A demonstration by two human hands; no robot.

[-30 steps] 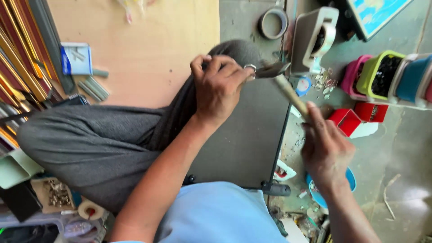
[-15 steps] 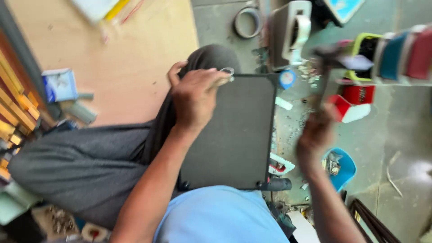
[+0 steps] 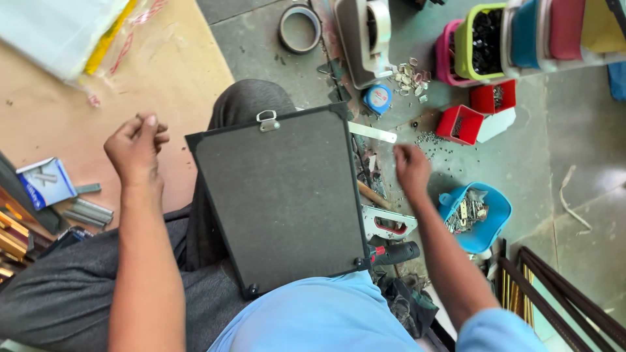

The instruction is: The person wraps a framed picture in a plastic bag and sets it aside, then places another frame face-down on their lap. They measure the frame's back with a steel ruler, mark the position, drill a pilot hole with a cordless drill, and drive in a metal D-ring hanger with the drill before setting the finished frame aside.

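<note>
Left hand [image 3: 135, 148] was raised over the wooden board [image 3: 78, 117], left of the frame [image 3: 283, 195]; fingers were curled in, thumb and fingertips pinched together, possibly on something small, though what could not be made out. Right hand [image 3: 411, 168] was seen blurred over the floor just right of the frame, fingers loosely bent, nothing visibly held.

Frame was laid back-side up across the lap, dark backing board uppermost, tilted slightly, top edge resting against the raised knee [image 3: 251, 104]. A small metal hanger [image 3: 267, 121] was fixed at the middle of the top edge. Neither hand was touching the frame.

Noted to the right on the floor: a metal ruler [image 3: 372, 132] touching the frame's upper corner, red boxes [image 3: 460, 124], a blue tub [image 3: 479, 215] of metal fittings, a staple gun [image 3: 388, 225], a drill [image 3: 394, 253]. A tape roll [image 3: 300, 27] was seen beyond the knee. Staple strips [image 3: 88, 212] and a blue box [image 3: 44, 182] lay below the left hand.
</note>
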